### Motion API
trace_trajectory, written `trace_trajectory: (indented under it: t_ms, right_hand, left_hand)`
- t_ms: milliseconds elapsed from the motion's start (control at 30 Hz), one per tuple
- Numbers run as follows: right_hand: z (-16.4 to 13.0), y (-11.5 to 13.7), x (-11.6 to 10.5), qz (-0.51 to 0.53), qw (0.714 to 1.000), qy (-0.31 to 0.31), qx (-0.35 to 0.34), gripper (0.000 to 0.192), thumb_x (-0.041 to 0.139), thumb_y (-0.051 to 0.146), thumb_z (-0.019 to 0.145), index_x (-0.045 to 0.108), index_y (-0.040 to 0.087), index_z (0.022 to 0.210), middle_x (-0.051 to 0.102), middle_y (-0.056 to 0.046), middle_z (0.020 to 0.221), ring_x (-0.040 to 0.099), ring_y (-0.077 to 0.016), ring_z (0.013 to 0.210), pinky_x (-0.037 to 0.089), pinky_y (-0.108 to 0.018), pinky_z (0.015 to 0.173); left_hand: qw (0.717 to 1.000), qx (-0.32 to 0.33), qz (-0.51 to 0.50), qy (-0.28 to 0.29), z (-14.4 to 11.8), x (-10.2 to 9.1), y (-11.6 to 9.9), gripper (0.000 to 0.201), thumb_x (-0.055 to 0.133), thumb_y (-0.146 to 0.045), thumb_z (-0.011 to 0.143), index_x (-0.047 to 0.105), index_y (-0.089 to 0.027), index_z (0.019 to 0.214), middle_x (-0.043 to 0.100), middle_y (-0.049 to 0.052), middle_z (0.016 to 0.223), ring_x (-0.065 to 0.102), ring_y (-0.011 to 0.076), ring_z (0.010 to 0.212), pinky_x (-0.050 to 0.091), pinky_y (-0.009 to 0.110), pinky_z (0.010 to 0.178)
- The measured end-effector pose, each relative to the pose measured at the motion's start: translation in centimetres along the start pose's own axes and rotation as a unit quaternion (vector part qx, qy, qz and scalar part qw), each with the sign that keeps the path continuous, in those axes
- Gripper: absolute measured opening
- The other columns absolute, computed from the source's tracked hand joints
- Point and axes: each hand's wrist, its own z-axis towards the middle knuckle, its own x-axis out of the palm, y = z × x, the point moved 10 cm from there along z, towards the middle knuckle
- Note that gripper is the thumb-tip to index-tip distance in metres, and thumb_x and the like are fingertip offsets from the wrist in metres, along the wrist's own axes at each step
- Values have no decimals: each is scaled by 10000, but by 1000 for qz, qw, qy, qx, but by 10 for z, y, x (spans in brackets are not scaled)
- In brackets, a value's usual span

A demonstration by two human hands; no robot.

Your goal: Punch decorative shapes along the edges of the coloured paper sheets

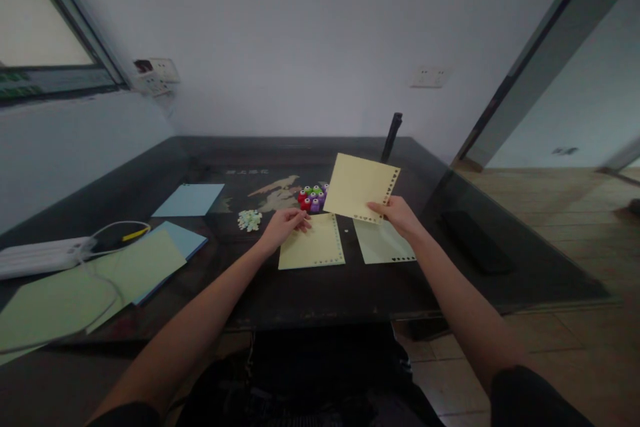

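Note:
A pale yellow sheet [361, 183] with small dark cut-outs along two edges is tilted up above the table, pinched at its lower right corner by my right hand [400, 213]. Below it, partly covered, lies a pale green sheet [383, 245] with similar cut-outs. My left hand [286, 225] hovers at or rests on the upper left of another yellow sheet [313, 247], fingers loosely bent and slightly apart, with nothing visible in them. Just beyond is a cluster of small red, green and purple hole punches [313, 199]. A pile of pale paper bits [249, 220] sits left of that hand.
Blue sheets [193, 200] and yellow-green sheets [95, 280] lie at the left, beside a white power strip [40, 258] with a looping cable. A black stick-like object [392, 137] stands at the back. A dark flat object [475, 242] lies on the right of the dark table [320, 300].

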Motion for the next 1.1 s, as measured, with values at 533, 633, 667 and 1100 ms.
trace_trajectory:
  t_ms: [533,633,667,1100]
  right_hand:
    - [3,-12,-25,100,992,-75,-13,299,757,257,640,698,128,902,712,-128,1034,685,-255,883,546,-407,838]
    - [4,-14,-26,94,992,-78,-13,287,748,253,650,692,125,901,711,-136,1031,686,-261,885,549,-415,829]
    - [4,-15,-26,91,993,-80,-12,283,747,252,651,692,123,897,712,-138,1027,686,-263,884,550,-417,824]
    - [2,-13,-20,70,995,-71,-17,274,747,255,660,701,128,899,714,-127,1027,685,-264,893,535,-439,856]
  left_hand:
    - [951,80,296,-45,-8,-5,-19,202,522,-242,815,683,-202,930,719,44,823,658,183,746,499,281,695]
    - [945,112,302,-49,-5,-5,-27,222,519,-243,824,670,-206,983,718,45,895,657,192,815,501,306,762]
    - [945,122,301,-48,-1,-5,-30,226,514,-242,829,666,-203,991,715,47,924,654,193,841,500,310,780]
    - [881,104,446,-121,84,-16,-26,264,509,-174,805,655,-176,1024,643,93,1045,594,215,941,454,336,867]
